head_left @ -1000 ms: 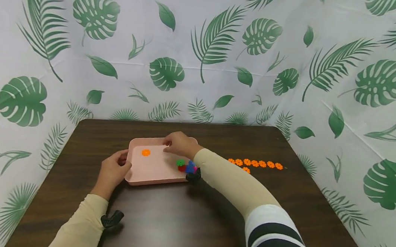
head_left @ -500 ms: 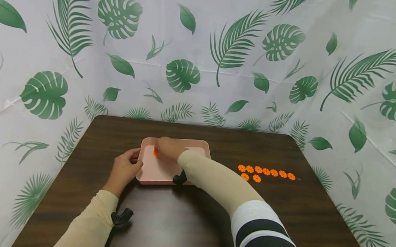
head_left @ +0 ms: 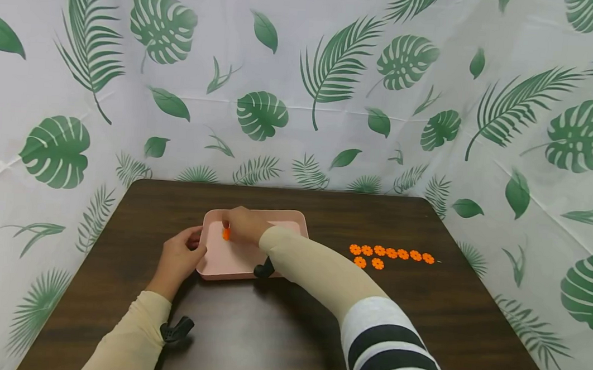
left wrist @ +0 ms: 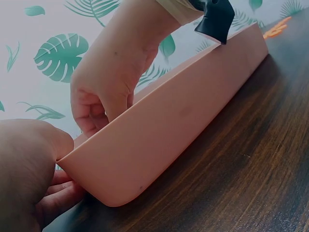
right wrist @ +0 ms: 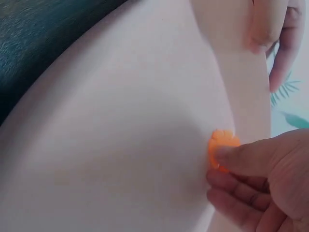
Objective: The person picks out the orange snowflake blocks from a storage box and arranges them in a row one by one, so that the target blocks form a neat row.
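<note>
A pink rectangular tray [head_left: 222, 263] lies on the dark wooden table. At its left end, my left hand [head_left: 178, 260] holds the wall, thumb at the rim and fingers outside, as the left wrist view shows. My right hand [head_left: 246, 226] reaches into the tray near its left end. Between thumb and fingers it pinches an orange flower-shaped disc [right wrist: 224, 137] with a notched edge, close to the tray wall. The same orange disc [head_left: 226, 234] shows at the fingertips in the head view. The right hand and forearm hide part of the tray's inside.
Several orange discs [head_left: 391, 253] lie in a row on the table to the right of the tray, with two more discs [head_left: 377, 263] in front of them. A leaf-print cloth [head_left: 278, 145] hangs behind the table [head_left: 249, 322].
My right hand has moved left inside the tray and taken hold of the orange disc there. The green, red, blue and pink pieces seen earlier are now out of sight behind the arm.
</note>
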`<state>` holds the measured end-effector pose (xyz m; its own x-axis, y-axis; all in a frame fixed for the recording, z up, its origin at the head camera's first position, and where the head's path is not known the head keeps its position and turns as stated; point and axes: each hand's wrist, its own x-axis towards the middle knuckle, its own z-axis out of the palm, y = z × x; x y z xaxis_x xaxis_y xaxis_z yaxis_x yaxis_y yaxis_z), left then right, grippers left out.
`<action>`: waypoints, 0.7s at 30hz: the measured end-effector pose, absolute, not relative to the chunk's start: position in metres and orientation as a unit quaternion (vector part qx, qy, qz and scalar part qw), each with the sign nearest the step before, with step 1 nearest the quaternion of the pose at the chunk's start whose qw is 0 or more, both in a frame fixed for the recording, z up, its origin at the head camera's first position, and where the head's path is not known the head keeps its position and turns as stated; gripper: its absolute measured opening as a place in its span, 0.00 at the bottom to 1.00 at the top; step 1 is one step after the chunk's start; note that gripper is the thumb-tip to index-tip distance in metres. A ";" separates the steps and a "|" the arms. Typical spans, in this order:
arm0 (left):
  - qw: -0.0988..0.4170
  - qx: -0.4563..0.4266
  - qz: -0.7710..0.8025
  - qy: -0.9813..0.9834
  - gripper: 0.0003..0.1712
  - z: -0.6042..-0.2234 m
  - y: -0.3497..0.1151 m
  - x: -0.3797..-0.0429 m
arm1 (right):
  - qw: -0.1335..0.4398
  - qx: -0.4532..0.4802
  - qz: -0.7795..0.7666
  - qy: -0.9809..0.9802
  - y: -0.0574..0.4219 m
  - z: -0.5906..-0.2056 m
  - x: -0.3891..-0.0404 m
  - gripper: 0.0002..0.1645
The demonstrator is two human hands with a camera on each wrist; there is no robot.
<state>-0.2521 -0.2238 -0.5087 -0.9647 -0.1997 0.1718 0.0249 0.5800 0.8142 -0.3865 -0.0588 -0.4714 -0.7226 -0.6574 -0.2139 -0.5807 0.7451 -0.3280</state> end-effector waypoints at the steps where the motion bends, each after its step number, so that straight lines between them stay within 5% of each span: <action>1: 0.122 0.050 -0.456 -0.880 0.28 -0.510 -0.224 -0.252 | 0.153 -0.343 -0.122 0.919 -0.057 -0.471 -0.387 0.06; 5: 0.126 0.050 -0.454 -0.881 0.28 -0.511 -0.224 -0.253 | 0.119 -0.365 -0.141 0.912 -0.040 -0.465 -0.388 0.09; 10: 0.138 0.045 -0.456 -0.878 0.27 -0.511 -0.223 -0.256 | 0.144 -0.318 -0.260 0.900 0.010 -0.442 -0.389 0.08; 21: 0.126 0.041 -0.453 -0.882 0.28 -0.508 -0.225 -0.251 | 0.145 -0.110 -0.394 0.901 0.210 -0.424 -0.379 0.12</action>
<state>-0.2515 -0.2254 -0.5084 -0.9651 -0.1864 0.1842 0.0414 0.5858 0.8094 -0.3788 0.2095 -0.4239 -0.9335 -0.3134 -0.1744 -0.0844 0.6647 -0.7424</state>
